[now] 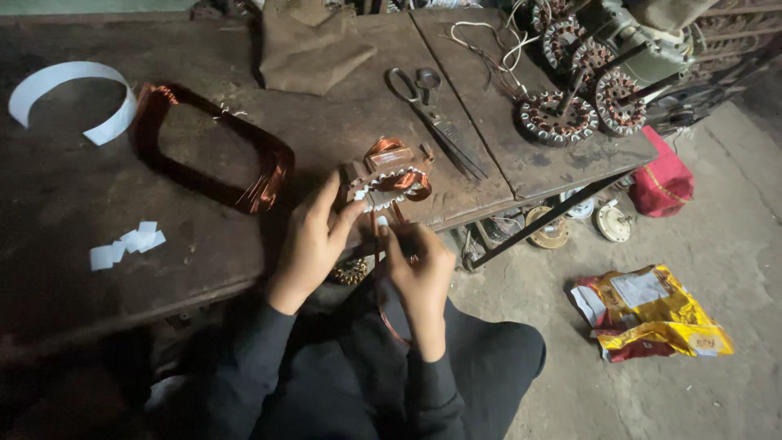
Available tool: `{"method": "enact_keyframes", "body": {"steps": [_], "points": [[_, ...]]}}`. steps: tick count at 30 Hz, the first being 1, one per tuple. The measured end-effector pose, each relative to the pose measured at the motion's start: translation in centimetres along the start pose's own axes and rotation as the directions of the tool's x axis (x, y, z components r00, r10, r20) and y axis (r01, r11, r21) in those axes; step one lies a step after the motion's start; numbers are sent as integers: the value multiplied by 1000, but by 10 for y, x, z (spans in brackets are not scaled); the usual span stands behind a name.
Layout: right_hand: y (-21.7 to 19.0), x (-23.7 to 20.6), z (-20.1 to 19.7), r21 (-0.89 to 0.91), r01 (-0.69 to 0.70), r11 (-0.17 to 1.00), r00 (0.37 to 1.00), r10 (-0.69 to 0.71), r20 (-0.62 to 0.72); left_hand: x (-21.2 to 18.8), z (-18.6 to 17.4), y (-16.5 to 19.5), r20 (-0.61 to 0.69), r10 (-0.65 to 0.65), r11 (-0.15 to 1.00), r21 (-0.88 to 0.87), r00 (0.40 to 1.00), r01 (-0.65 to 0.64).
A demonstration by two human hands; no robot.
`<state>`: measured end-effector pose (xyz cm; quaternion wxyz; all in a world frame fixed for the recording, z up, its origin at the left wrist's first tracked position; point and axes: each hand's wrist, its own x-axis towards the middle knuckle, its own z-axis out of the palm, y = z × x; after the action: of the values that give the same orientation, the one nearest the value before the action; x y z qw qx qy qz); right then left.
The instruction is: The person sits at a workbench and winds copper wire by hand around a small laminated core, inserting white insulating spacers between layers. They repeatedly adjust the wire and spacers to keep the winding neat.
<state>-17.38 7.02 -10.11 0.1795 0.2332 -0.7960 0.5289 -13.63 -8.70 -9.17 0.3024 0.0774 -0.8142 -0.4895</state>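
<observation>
A round motor stator (pixel 389 181) with copper windings rests at the front edge of the dark wooden table (pixel 73 187). My left hand (pixel 314 240) steadies its left side with fingers and thumb. Just below it, my right hand (pixel 419 273) pinches copper wire (pixel 397 213) that runs down from the stator toward my lap. Both sleeves are dark.
A large copper wire coil (pixel 213 151) lies left of the stator, with a white paper strip (pixel 77 94) and small white paper pieces (pixel 126 244) further left. Scissors (pixel 432 110), a brown cloth (pixel 309 49) and several stators (pixel 582 90) sit behind. A yellow bag (pixel 652 314) lies on the floor.
</observation>
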Motion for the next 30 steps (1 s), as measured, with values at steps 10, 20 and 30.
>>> {"method": "enact_keyframes", "body": {"steps": [10,20,30], "points": [[18,14,12,-102,85,991,990,-73,119,0,2,-19,-19,167,985,-47,986,-168],[17,23,4,27,80,996,970,-85,228,1,-4,-13,-11,178,982,-69,984,-178],[23,37,13,-145,-22,989,978,51,204,3,-1,-14,3,164,978,-130,986,-163]]}}
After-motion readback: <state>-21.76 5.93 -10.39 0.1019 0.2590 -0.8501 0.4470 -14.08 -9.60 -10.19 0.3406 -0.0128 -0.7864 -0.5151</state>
